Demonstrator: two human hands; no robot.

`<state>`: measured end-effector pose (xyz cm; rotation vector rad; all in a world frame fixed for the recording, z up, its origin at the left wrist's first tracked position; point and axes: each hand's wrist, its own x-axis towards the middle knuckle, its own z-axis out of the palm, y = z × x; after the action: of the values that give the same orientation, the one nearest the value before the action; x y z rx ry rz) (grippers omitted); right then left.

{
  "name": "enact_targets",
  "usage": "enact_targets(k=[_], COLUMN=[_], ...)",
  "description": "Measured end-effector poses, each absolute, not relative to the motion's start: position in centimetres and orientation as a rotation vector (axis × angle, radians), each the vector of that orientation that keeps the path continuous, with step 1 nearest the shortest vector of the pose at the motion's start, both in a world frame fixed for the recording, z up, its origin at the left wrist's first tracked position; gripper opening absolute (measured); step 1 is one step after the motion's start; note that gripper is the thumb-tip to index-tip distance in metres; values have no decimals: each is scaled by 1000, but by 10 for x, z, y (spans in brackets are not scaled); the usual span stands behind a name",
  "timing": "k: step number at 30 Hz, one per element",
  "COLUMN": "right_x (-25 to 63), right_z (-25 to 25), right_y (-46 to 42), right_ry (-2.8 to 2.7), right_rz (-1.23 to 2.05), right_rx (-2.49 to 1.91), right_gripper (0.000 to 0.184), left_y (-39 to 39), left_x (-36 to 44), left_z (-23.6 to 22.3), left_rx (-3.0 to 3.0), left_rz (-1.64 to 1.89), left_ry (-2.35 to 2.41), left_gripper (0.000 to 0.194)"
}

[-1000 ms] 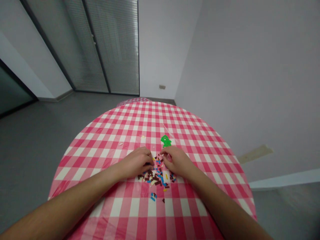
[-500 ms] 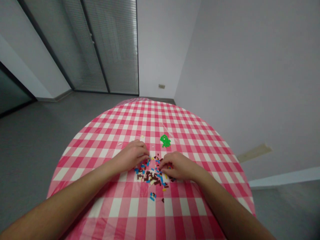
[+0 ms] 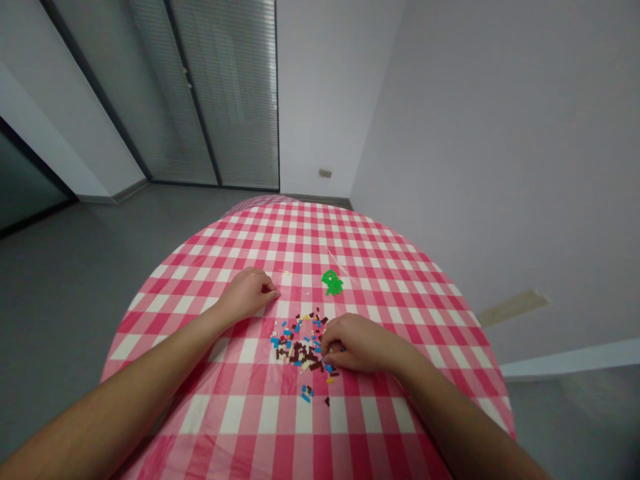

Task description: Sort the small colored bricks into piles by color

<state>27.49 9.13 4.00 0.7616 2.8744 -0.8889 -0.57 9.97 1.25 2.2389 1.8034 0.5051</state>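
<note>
A heap of tiny brown, blue, cream and yellow bricks [image 3: 300,343] lies on the round table [image 3: 390,267] with its red and white checked cloth. My right hand [image 3: 353,341] rests at the heap's right side, fingers curled down into the bricks; what they pinch is hidden. My left hand [image 3: 249,291] lies on the cloth up and left of the heap, fingers closed together, fingertips pointing toward a small pale piece [image 3: 285,273]. A small green brick build [image 3: 331,282] stands beyond the heap.
A few stray bricks [image 3: 307,393] lie nearer to me than the heap. The table's right edge is close to a grey wall. Grey floor, glass doors with blinds and a wall socket are beyond the table.
My left hand has drawn away from the heap, up and to the left. My right hand has slid toward me onto the heap's right side.
</note>
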Motion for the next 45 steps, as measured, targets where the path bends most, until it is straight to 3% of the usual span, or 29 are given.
enact_targets(k=[5, 10, 15, 18, 23, 28, 31, 34, 39, 42, 45], right_x=[275, 275, 270, 261, 249, 243, 246, 251, 246, 239, 237], right_z=[40, 38, 25, 18, 12, 9, 10, 13, 11, 9, 11], right_y=[91, 92, 98, 99, 95, 91, 92, 94, 89, 85, 83], right_ry=[2895, 2936, 2839, 2773, 2585, 2569, 2740, 3108, 3377, 3321, 3280], right_rz=[-938, -1019, -1613, -1925, -2282, -2472, -2263, -1640, -645, -415, -386], right_rx=[760, 796, 1256, 1425, 1481, 1511, 1519, 1493, 1062, 948, 954], right_gripper=[27, 20, 9, 12, 13, 26, 17, 3, 15, 16, 16], left_y=[97, 96, 82, 70, 58, 57, 62, 75, 99, 103, 102], left_x=[-5, -6, 11, 28, 44, 47, 38, 15, -24, -30, -27], left_z=[14, 18, 23, 25, 25, 24, 27, 30, 23, 18, 18], left_rx=[2185, 2177, 2218, 2225, 2102, 1942, 2003, 2070, 2047, 2044, 2013], left_rz=[491, 579, 831, 879, 936, 912, 868, 812, 724, 635, 522], left_ry=[1824, 1810, 1502, 1267, 1188, 1273, 1285, 1380, 1672, 1720, 1732], left_gripper=[25, 28, 16, 13, 13, 12, 20, 33, 33, 31, 25])
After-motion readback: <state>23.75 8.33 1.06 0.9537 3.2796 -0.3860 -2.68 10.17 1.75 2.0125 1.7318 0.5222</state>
